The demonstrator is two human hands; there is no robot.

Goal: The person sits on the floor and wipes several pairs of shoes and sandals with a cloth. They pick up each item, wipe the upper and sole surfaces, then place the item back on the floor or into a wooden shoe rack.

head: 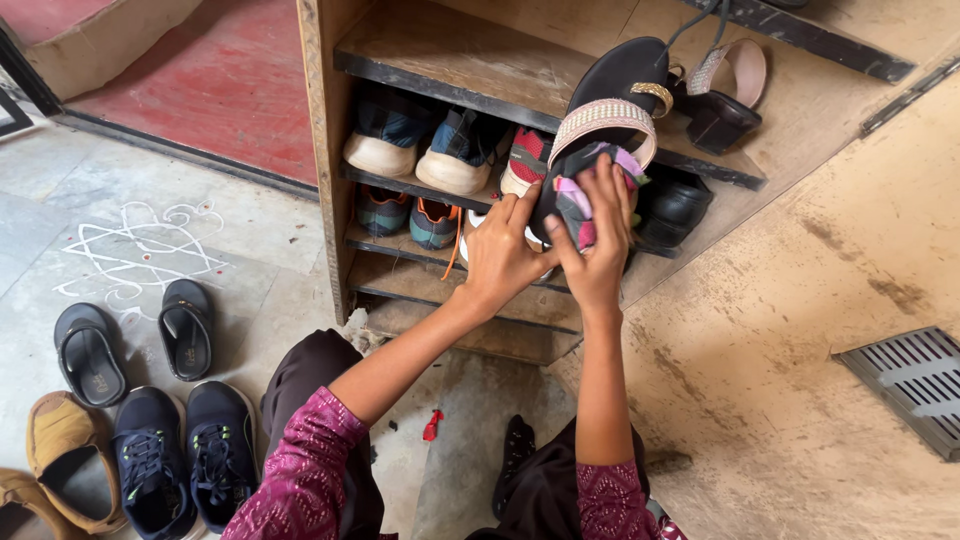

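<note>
Head view. A black sandal (612, 95) with a pale woven strap and a gold buckle is held up, sole tilted toward the camera, in front of the wooden shoe rack (322, 150). The left hand (500, 255) is closed around the sandal's heel end, apparently to steady it. The right hand (598, 240) is clenched on a pink and purple cloth (578, 200), which is pressed flat against the footbed just below the strap; the grip suggests wiping.

A matching black sandal (722, 95) is seen on the shelf behind, to the right. Sneakers with white soles (420, 145) are lined toe-out on the middle shelf, and a black leather shoe (675, 205) sits to the right at the shelf edge. Smaller shoes are tucked on the shelf below; they are partly hidden.

Surface and room: the floor is of grey stone slabs, dusty, with a white chalk floor pattern (140, 250) at the left. Black slippers (135, 340), navy sneakers (185, 455) and tan shoes (65, 460) are set out in rows on the floor. A red step is seen beyond. A metal drain grate (910, 385) is set in the worn concrete at the right. A small red scrap (432, 425) lies between the knees.
</note>
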